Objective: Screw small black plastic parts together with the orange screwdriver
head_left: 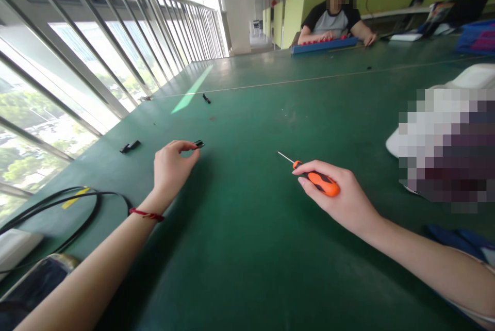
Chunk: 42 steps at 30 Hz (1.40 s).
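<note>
My left hand [175,166], with a red bracelet at the wrist, pinches a small black part [198,144] between thumb and forefinger just above the green table [240,248]. In my right hand [344,194] is a screwdriver [325,183] with an orange and black handle, its thin metal shaft pointing up and to the left. The screwdriver tip is apart from the black part. Left of my left hand lies a black piece [130,146], and a smaller black piece [206,98] lies farther back.
Black cables [96,207] with a yellow tag and a dark glossy object [38,282] are at the lower left. A metal railing [127,21] borders the table's left. Across the table, a person [334,19] sits behind a blue tray [325,46]. A white object [394,143] is at right.
</note>
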### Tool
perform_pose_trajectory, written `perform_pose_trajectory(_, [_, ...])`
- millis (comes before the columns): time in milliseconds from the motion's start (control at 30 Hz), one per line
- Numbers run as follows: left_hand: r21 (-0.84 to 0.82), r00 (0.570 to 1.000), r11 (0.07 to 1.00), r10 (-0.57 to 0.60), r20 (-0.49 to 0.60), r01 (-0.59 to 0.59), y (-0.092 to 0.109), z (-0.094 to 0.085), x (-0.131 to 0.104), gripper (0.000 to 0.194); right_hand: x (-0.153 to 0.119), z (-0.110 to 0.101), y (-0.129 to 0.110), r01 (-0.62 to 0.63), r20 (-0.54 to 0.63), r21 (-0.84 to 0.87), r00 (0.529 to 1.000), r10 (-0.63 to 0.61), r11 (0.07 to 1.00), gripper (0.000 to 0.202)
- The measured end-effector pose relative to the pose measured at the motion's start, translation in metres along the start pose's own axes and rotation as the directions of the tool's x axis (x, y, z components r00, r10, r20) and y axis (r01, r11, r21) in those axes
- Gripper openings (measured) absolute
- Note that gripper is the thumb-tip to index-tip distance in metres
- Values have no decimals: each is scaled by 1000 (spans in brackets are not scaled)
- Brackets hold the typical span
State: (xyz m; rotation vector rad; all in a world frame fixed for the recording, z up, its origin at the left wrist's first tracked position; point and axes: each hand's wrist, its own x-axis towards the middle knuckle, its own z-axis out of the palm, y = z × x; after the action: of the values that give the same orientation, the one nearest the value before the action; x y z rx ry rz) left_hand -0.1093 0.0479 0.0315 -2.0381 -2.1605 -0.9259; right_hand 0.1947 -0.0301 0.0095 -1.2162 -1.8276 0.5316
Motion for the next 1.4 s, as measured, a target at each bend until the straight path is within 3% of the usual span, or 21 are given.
perform_pose_trajectory(200, [179, 974, 959, -206, -92, 220, -36, -32, 12, 36, 0, 1, 0, -26, 12, 2, 1000, 26, 1000, 10])
perform_pose_trajectory(400, [194, 952, 933, -303, -32, 303, -53, -34, 9, 34, 0, 0, 0, -55, 31, 2, 998, 55, 998, 10])
perform_pose_trajectory(533, [184, 943, 930, -330, 33, 319, -53, -33, 8, 36, -1, -1, 1, -70, 53, -1, 996, 70, 998, 10])
perform_pose_trajectory(633, [172, 947, 935, -320, 20, 312, -55, -39, 10, 35, -1, -1, 1, -75, 53, 2, 996, 75, 997, 10])
perform_pose_trajectory(767, [136, 965, 956, -262, -5, 260, -73, -47, 19, 39, -1, 0, 1, -74, 55, 23, 996, 72, 997, 10])
perform_pose_trajectory(933, [71, 932, 938, -346, 105, 340, -96, -45, 30, 40, -1, 1, 0, -77, 55, 25, 996, 75, 997, 10])
perform_pose_trajectory(1400, [64, 933, 951, -309, 182, 303, -103, -44, 33, 49, 0, 0, -1, -83, 86, 33, 993, 80, 996, 10])
